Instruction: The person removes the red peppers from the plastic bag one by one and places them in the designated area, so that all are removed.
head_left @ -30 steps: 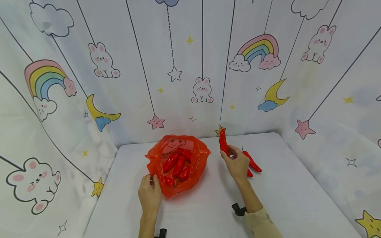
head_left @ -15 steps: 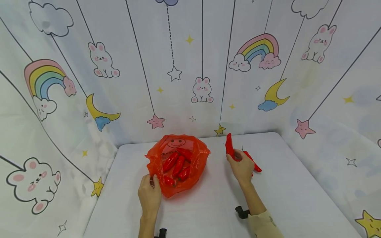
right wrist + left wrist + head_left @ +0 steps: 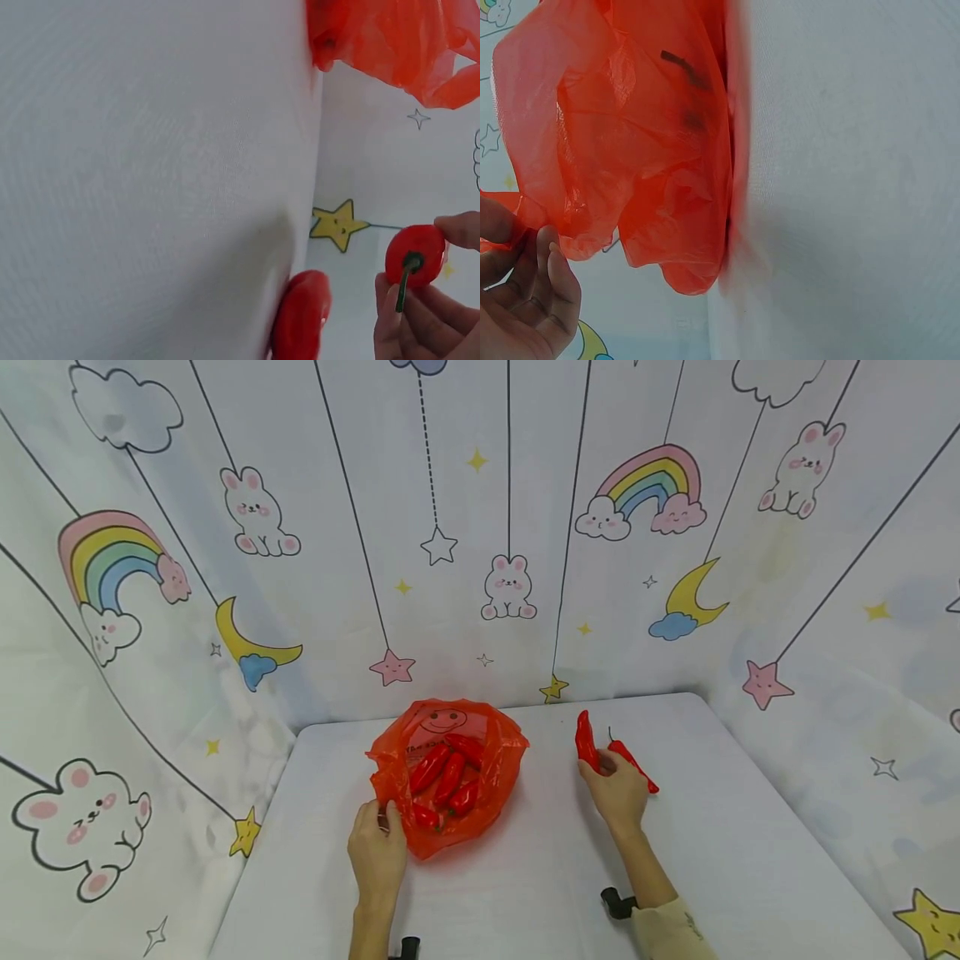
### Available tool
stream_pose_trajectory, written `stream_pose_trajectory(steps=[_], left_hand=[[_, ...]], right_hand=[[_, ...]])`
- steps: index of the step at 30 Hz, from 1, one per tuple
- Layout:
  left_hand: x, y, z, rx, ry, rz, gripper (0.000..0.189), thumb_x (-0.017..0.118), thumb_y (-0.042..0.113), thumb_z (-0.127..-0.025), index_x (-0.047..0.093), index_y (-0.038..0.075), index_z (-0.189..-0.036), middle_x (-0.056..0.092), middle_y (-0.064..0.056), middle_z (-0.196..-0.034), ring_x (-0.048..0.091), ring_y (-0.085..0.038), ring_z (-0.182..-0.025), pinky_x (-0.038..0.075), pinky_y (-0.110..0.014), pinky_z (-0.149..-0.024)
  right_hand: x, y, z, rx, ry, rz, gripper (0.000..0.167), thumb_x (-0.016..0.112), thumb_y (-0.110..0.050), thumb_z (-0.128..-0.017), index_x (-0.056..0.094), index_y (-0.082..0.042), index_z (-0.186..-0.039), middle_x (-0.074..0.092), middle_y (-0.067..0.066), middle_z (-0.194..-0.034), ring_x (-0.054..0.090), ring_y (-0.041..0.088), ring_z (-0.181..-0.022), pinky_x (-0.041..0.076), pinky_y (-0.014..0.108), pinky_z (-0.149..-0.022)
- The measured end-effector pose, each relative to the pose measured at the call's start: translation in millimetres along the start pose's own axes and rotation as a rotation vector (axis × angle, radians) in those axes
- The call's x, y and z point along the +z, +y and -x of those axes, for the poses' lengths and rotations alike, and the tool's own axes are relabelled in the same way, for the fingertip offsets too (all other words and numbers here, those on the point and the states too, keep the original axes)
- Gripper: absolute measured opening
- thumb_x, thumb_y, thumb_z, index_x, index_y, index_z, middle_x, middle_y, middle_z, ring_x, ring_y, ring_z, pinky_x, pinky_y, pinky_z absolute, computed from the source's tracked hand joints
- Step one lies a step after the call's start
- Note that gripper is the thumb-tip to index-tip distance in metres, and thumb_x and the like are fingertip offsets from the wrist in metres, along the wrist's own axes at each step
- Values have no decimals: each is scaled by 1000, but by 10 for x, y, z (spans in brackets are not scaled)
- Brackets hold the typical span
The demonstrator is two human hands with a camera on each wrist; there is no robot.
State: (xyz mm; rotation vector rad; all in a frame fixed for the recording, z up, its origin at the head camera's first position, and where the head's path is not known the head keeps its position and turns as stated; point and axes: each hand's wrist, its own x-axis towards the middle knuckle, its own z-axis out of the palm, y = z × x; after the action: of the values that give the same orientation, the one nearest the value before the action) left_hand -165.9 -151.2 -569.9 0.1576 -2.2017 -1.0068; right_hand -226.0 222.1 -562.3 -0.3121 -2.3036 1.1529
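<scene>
An orange-red plastic bag (image 3: 506, 793) stands on the table with its mouth spread wide, and several red chili peppers (image 3: 450, 778) lie inside it. My left hand (image 3: 378, 843) pinches the bag's near left rim; in the left wrist view the fingers (image 3: 551, 270) hold a gathered bit of film. To the right of the bag, my right hand (image 3: 618, 793) holds a red chili pepper (image 3: 586, 739) above the table, tip up. The right wrist view shows the green stem end of this held pepper (image 3: 414, 259) facing the camera, between thumb and fingers.
Another red chili pepper (image 3: 634, 766) lies on the white table (image 3: 517, 893) just right of my right hand. A curtain (image 3: 337, 635) printed with rabbits, stars and rainbows surrounds the table's back and sides.
My right hand has moved right and a little nearer to me, carrying the chili pepper away from the bag. It now hides one of the peppers lying there. My left hand stays put.
</scene>
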Motion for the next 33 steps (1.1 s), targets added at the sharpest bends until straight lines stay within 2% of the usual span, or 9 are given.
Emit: stream_pose_trajectory(steps=[4,11,18,23,33], left_hand=[[0,-9,4,3,2,0,11,68,10,-100,70,-1,-101,65,-9,-88,61,-19,-71,58,-33,-63],[-4,-9,11,-9,-6,3,12,68,10,-101,70,-1,-102,66,-9,-89,61,-19,-72,58,-32,-64],[-18,9,6,-7,-10,13,11,68,10,-101,70,-1,-102,65,-8,-88,60,-18,-72,57,-31,-64],[-25,15,2,9,-7,23,9,68,9,-100,68,0,-100,64,-8,-86,59,-18,-71,57,-33,-62],[-31,23,-1,-6,-17,26,9,68,9,-100,69,0,-100,64,-7,-87,59,-18,-71,57,-32,-63]], right_hand=[[-7,49,11,18,-4,72,43,81,-31,-90,74,-4,-124,77,16,-106,71,34,-93,55,52,-77],[-4,129,36,2,-12,163,45,81,-31,-88,74,-1,-121,77,17,-103,71,35,-88,58,54,-70],[-24,170,24,8,-45,237,47,82,-30,-86,74,1,-120,76,20,-101,70,39,-90,60,57,-71],[-34,186,23,7,-73,278,46,83,-30,-85,75,3,-117,76,22,-99,70,41,-88,60,59,-70],[-49,230,25,4,-135,328,46,86,-27,-82,74,3,-115,76,22,-100,70,43,-92,61,59,-70]])
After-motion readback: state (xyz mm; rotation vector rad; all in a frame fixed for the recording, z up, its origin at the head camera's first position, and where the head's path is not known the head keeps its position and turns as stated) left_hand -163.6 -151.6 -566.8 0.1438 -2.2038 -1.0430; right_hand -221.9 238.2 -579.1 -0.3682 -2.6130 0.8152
